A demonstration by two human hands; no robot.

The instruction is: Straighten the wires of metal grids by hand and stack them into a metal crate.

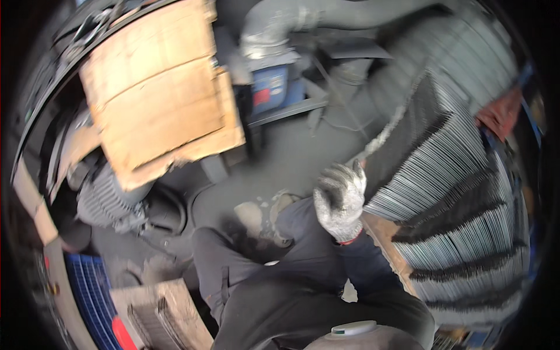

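My right hand [340, 201], in a grey-white work glove with dark patches and a red cuff edge, is raised in front of my right leg. Its fingers are loosely bent, the thumb stands apart, and nothing shows between them. Just to its right, a tall stack of thin dark metal plates [437, 157] with pale edges leans in a fanned row. Further rows of similar plates [466, 245] lie nearer to me, on brown cardboard [386, 242]. My left hand does not show.
Large cardboard sheets [163, 87] cover something at the far left, above a grey ribbed motor [108, 198]. A grey duct [350, 14] and a blue box [270, 87] stand at the back. Lower left are a blue crate [90, 291] and a cardboard piece holding dark plates [154, 321].
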